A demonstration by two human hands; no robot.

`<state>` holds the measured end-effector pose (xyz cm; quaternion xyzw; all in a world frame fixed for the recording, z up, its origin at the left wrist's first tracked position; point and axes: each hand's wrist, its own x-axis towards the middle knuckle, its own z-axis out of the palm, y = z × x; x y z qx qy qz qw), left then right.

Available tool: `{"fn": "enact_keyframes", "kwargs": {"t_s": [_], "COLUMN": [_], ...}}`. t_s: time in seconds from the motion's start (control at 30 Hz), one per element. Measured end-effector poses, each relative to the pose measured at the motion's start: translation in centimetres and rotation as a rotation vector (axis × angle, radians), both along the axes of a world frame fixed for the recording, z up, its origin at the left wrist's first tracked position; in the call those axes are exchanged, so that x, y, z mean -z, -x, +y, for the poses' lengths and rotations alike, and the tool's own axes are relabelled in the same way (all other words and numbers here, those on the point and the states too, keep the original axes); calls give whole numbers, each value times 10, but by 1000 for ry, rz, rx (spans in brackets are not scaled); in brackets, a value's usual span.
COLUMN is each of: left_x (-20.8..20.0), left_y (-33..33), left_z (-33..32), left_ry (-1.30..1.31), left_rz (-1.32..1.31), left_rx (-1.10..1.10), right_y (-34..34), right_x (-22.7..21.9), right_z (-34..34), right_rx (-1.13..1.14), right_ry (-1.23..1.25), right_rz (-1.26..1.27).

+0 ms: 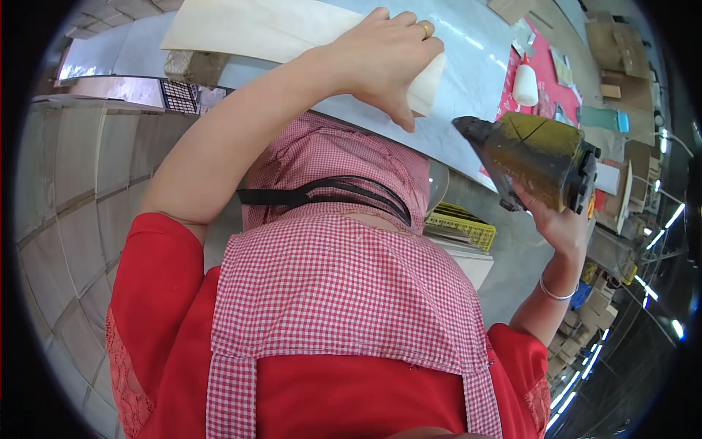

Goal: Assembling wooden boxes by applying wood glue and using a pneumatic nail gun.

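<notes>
My left hand grips the right end of a long cream board. Its fingers curl over the far side and its thumb hangs by the near edge. Under the board is a pale grey-blue tabletop. My right hand is wrapped round a bulky, worn yellow-and-black hand tool. The tool's dark, tapered nose points left, past the table's near edge toward the board, and stays apart from it. Its exact kind I cannot make out, and part of my grip is hidden behind it.
A white bottle with a red tip stands on a red-pink sheet at the right. Beyond lies a teal container. Below the table sits a yellow crate. Boxy brownish block shows under the board's left part.
</notes>
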<state>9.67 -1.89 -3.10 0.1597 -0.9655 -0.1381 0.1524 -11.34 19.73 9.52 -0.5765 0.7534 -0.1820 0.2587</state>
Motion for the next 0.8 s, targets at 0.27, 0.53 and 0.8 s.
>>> {"fn": "enact_keyframes", "kwargs": {"t_s": [0.27,0.53,0.8], "left_x": [-10,-9,-36], "left_y": [0,-2,-1], "left_z": [4,6,-2], "left_ry": [-18,17,-99], "left_rz": [-22,15,-308], "left_rx": [-5,-20,75], "right_y": [-15,-21,-18], "right_x": [-13,-18,-19], "right_z": [-20,-33,-38], "right_rx": [-156,-251,-307], "right_ry": [-78,-111,-103], "right_rz": [5,119,121]}}
